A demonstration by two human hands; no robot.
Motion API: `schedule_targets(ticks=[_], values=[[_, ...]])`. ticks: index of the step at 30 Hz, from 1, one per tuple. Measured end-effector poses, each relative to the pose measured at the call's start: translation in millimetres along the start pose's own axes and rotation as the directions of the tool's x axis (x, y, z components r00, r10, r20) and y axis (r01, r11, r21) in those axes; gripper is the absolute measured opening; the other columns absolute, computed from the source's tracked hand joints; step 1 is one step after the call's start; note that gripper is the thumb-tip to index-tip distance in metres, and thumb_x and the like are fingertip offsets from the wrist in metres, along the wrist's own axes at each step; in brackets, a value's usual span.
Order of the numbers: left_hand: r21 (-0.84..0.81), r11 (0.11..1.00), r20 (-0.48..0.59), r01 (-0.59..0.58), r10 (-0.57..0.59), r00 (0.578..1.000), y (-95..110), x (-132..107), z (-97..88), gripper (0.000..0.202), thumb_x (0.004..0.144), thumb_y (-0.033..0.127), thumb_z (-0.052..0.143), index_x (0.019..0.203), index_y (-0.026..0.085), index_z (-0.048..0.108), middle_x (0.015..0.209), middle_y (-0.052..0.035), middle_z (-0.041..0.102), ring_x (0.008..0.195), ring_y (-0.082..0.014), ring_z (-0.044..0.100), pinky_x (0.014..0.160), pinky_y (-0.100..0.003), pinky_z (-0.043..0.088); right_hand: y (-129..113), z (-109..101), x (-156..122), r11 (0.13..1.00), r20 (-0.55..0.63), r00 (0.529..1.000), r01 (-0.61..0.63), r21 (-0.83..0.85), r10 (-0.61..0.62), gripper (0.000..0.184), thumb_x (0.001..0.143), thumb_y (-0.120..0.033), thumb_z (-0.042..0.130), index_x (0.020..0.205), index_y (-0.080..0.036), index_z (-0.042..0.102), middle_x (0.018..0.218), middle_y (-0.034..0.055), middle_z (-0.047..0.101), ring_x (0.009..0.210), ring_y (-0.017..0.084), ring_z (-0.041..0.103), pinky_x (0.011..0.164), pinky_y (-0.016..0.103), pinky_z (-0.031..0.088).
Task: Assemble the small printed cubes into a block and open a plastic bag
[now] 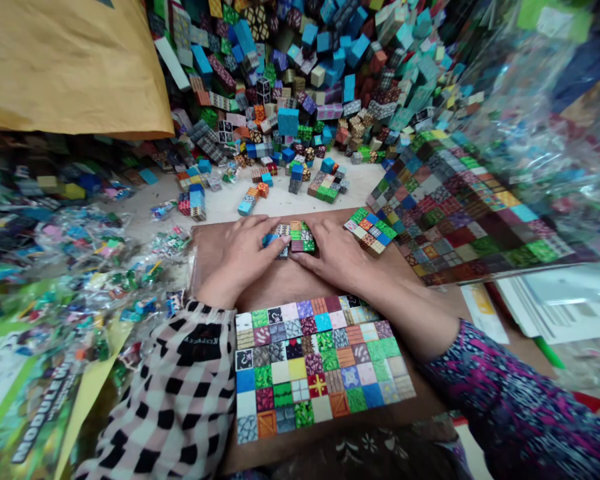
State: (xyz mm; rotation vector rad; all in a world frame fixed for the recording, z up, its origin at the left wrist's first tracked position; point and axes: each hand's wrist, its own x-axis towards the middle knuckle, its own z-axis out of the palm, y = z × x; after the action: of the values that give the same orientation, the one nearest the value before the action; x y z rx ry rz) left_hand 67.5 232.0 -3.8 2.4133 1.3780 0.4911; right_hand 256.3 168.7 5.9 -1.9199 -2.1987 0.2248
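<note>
My left hand (250, 257) lies on the brown board (213, 250). Its curled fingers and thumb close round a small group of printed cubes (283, 231) with grey and blue faces, partly hidden by the hand. Beside it, my right hand (337, 257) holds another small cluster of cubes (301, 237), green, grey and brown, between fingers and thumb. The two groups sit almost side by side. Closer to me lies a flat block of many picture cubes (325, 367) in rows. A smaller cube slab (371, 231) rests just beyond my right hand.
A large heap of loose cubes (290, 120) fills the back. At right leans a big cube panel (470, 207); bagged pieces (520, 120) lie behind it. More small bagged pieces (90, 240) cover the left side. A yellow-brown sheet (70, 67) juts in at upper left.
</note>
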Motion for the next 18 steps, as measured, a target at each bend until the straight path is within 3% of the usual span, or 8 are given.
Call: schedule_targets(ticks=[18], values=[[0.005, 1.000, 0.005, 0.010, -0.011, 1.000, 0.2, 0.0, -0.6, 0.043, 0.094, 0.043, 0.055, 0.131, 0.024, 0.063, 0.136, -0.0078, 0.061, 0.126, -0.0274, 0.052, 0.109, -0.046, 0.037, 0.0, 1.5, -1.4, 1.000, -0.024, 1.000, 0.012, 0.005, -0.012, 0.043, 0.094, -0.045, 0.055, 0.123, -0.013, 0.055, 0.110, 0.0160, 0.061, 0.099, 0.031, 0.057, 0.077, 0.039, 0.043]])
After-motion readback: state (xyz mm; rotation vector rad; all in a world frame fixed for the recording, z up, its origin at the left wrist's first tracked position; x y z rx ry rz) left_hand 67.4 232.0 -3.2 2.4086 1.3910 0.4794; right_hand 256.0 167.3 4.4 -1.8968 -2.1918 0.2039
